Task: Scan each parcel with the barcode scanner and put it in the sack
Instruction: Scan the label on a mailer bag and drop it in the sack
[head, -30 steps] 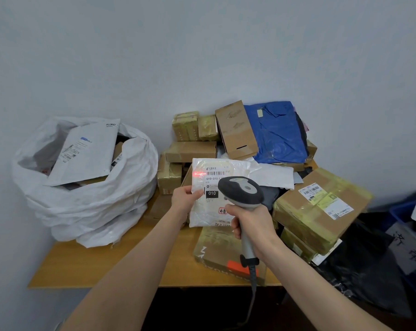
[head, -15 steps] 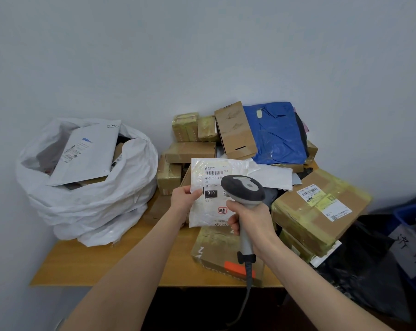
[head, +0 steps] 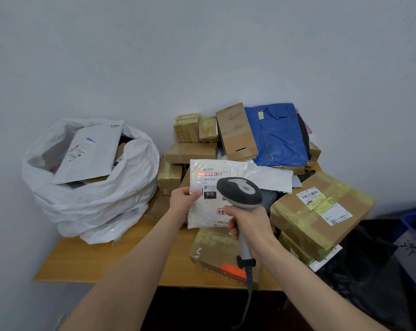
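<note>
My left hand pinches the left edge of a white plastic mailer parcel and holds it upright above the table. My right hand grips the handle of a grey barcode scanner, whose head points at the parcel's label. A red scan line glows across the barcode near the label's top. The white woven sack stands open on the table's left, with a grey-white mailer and other parcels sticking out of it.
A pile of taped cardboard boxes, a blue bag and a large box covers the right half of the wooden table. Another taped box lies at the front edge. Black bags and a blue bin stand at the right.
The red scan line is lit on the barcode again, after being off half a second ago. Both hands and the parcel have stayed almost in place.
</note>
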Tool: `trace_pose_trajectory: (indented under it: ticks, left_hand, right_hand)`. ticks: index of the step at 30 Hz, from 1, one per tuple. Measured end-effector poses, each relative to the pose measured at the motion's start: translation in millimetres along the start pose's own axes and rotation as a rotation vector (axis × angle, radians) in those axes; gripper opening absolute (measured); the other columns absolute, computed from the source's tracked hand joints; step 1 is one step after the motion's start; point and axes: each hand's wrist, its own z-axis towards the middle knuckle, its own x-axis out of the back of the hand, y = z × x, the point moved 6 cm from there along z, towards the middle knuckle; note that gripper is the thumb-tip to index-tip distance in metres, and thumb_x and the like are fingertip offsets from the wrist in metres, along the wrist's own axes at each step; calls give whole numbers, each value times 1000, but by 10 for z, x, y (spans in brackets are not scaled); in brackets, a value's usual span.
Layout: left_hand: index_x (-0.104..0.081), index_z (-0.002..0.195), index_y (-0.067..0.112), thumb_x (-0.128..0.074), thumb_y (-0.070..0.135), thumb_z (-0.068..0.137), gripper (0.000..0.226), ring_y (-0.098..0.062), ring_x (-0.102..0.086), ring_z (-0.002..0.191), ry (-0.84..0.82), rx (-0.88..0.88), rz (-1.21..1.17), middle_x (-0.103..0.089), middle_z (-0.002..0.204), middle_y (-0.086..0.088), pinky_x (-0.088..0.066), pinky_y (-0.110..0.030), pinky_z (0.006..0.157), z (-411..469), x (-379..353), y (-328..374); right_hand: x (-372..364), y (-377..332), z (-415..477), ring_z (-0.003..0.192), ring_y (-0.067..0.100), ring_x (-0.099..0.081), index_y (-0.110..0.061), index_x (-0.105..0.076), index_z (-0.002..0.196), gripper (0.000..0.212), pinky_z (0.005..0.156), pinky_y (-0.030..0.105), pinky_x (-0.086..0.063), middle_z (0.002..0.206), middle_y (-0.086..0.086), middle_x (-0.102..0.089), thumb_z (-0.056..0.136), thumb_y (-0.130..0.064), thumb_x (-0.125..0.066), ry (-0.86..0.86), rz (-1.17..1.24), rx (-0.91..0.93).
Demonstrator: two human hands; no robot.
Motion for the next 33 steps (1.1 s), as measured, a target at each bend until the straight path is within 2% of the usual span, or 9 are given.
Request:
trace_pose_trajectory:
  ticks: [9,16,19,24,27,30,33]
  left_hand:
    - [-69,108,-2,-71,11,86,25,-36,-66,101,15,-2,-2,-70,106,-18,-52,-54,90,-38,-27,34]
    - [-68,111,0,-69,13,88,27,-31,-66,102,19,-39,36,-70,108,-15,-52,-50,93,-68,71,122]
    - [-68,108,-1,-66,11,90,22,-30,-67,96,35,-60,22,-71,104,-15,-55,-47,86,-24,260,210]
    - [-70,97,5,-65,14,90,12,-16,-66,78,157,-183,75,-71,93,-10,-53,-25,65,295,962,628]
    - [-70,92,6,-66,12,89,8,-21,-64,82,257,-232,52,-69,86,-7,-53,-31,72,616,1577,898]
    - [-70,95,5,-66,11,89,9,-27,-66,89,322,-252,30,-70,92,-11,-54,-39,84,1009,2221,1089]
    - [-68,95,8,-63,9,90,6,-26,-66,91,350,-268,21,-69,93,-9,-54,-39,86,1525,2919,1206]
  right_hand:
    - [43,4,9,36,10,-47,1,-67,84,9,41,23,-40,48,4,-57,83,-8,-69,-6,-3,4]
    - [-120,-7,91,40,13,-49,1,-66,84,12,44,24,-42,50,5,-60,84,-11,-69,-57,28,-9]
    - [-332,-104,204,41,13,-50,-4,-64,85,9,44,24,-44,52,5,-63,85,-12,-69,-82,66,-11]
    - [-989,-482,509,41,12,-52,-6,-65,88,8,41,23,-43,52,4,-62,86,-12,-69,-120,113,56]
    - [-1547,-729,747,39,10,-52,-7,-64,84,7,40,22,-43,49,3,-61,86,-12,-69,-141,137,100]
    - [-2149,-904,1036,35,9,-49,-7,-62,79,11,38,20,-41,45,2,-58,86,-11,-69,-154,164,101]
    - [-2842,-1008,1403,35,9,-48,-7,-62,80,9,40,19,-42,44,1,-58,86,-10,-68,-148,158,96]
